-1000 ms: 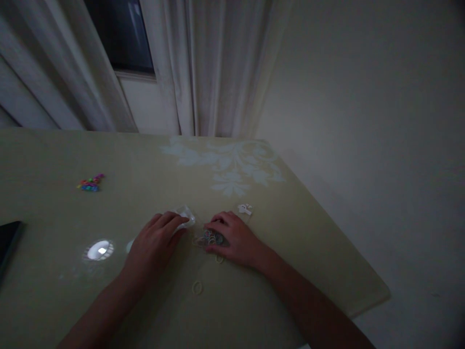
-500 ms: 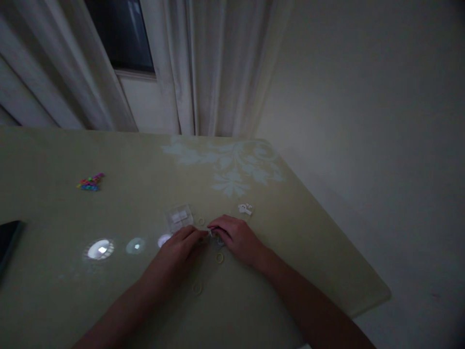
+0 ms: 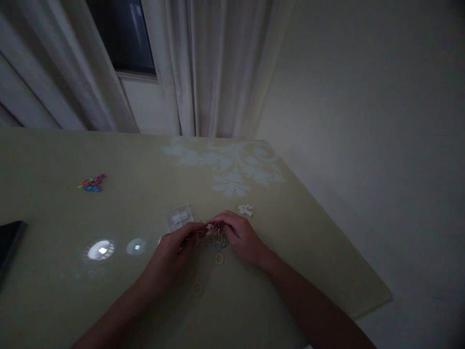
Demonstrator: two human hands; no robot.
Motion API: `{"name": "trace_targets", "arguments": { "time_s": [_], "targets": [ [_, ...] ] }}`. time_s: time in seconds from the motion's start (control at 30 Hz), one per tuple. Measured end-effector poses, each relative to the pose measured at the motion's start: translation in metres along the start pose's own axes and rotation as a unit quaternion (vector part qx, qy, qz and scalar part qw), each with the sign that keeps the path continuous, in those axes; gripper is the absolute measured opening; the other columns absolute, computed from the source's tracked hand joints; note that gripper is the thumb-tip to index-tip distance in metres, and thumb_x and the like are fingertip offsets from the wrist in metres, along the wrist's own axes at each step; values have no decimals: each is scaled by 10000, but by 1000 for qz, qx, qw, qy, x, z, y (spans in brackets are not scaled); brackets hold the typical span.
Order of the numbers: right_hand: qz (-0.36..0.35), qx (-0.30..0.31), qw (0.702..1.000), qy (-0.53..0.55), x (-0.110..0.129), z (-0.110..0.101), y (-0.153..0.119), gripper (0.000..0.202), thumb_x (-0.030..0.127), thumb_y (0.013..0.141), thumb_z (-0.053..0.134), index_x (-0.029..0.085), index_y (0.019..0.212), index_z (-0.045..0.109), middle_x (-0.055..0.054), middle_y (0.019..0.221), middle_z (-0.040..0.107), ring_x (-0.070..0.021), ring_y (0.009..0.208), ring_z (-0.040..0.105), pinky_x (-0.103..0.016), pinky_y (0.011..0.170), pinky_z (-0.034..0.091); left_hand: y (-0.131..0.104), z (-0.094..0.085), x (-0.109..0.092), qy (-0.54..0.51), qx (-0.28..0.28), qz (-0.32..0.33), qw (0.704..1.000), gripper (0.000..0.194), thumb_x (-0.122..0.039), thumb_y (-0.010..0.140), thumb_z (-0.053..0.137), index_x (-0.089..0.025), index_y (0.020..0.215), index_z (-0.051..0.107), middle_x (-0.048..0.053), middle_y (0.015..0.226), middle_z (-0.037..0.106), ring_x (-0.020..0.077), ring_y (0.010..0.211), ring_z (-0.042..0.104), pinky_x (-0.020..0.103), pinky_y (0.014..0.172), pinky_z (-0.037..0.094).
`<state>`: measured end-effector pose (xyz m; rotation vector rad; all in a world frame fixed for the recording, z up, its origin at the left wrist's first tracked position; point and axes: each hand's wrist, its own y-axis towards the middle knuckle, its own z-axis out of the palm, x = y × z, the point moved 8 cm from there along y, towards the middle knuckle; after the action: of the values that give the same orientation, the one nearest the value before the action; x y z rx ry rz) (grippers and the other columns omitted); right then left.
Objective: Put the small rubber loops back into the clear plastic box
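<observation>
Small rings, some reddish and some pale [image 3: 220,241], lie bunched between my hands over the table. My left hand [image 3: 179,241] pinches some of them with bent fingers. From the other side, my right hand [image 3: 236,235] has its thumb and fingers closed on the same bunch. Two pale rings rest apart on the table, one just below the hands [image 3: 220,259] and one nearer to me [image 3: 197,289]. A clear plastic box [image 3: 179,217] with white pieces in it sits behind my left hand. Small white pieces [image 3: 245,210] lie behind my right hand.
A pile of colourful small pieces [image 3: 92,183] lies at the left on the glossy table [image 3: 145,169]. A dark flat object [image 3: 10,242] shows at the left edge. Curtains [image 3: 218,68] and a pale wall [image 3: 363,121] stand behind the table.
My hands have lifted slightly and their fingers have spread a little. Reddish rings now show between them, and more pale rings are visible beneath.
</observation>
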<state>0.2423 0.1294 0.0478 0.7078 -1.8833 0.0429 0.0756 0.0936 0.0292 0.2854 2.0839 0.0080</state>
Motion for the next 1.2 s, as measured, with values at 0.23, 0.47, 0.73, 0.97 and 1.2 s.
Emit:
{"name": "trace_targets", "arguments": {
  "time_s": [0.23, 0.47, 0.73, 0.97, 1.2],
  "targets": [
    [40, 0, 998, 53, -4, 2, -1, 277, 134, 1002, 535, 191, 1174, 745, -66, 1083, 788, -166, 959, 753, -318, 888, 587, 0, 4, 0, -38, 15, -17, 999, 250, -366, 991, 548, -277, 1065, 769, 69, 1058, 838, 275, 949, 802, 419, 859, 644],
    [51, 14, 998, 23, -5, -6, -1, 239, 176, 988, 609, 198, 1185, 744, -73, 1089, 778, -173, 945, 739, -321, 856, 582, 0, 1, -2, -9, 15, -3, 1000, 281, -382, 1023, 520, -293, 1056, 784, 47, 1031, 842, 269, 944, 793, 405, 848, 634],
    [22, 141, 980, -139, -7, 0, -8, 592, 323, 814, 916, 197, 1343, 682, -104, 1255, 648, -256, 1187, 623, -400, 1054, 508, -3, 4, -10, -39, 48, 100, 993, 321, -197, 1038, 466, -272, 1201, 733, 58, 1163, 806, 217, 1058, 762, 349, 919, 603],
    [-9, 135, 972, -194, -8, 12, -6, 179, 170, 1013, 673, 172, 1174, 752, -84, 1103, 665, -209, 1042, 646, -324, 939, 527, -3, 11, -23, -37, 62, 146, 987, 404, -80, 1004, 459, -298, 1208, 732, 40, 1168, 773, 187, 1081, 733, 333, 949, 592],
    [-20, 85, 982, -165, -11, 14, -4, 133, 100, 997, 663, 172, 1052, 760, -70, 1013, 737, -192, 969, 686, -305, 900, 530, -4, 14, -9, -90, 52, 77, 992, 214, -240, 991, 624, -303, 1137, 768, 42, 1198, 710, 185, 1025, 748, 280, 802, 648]
  ]
}}
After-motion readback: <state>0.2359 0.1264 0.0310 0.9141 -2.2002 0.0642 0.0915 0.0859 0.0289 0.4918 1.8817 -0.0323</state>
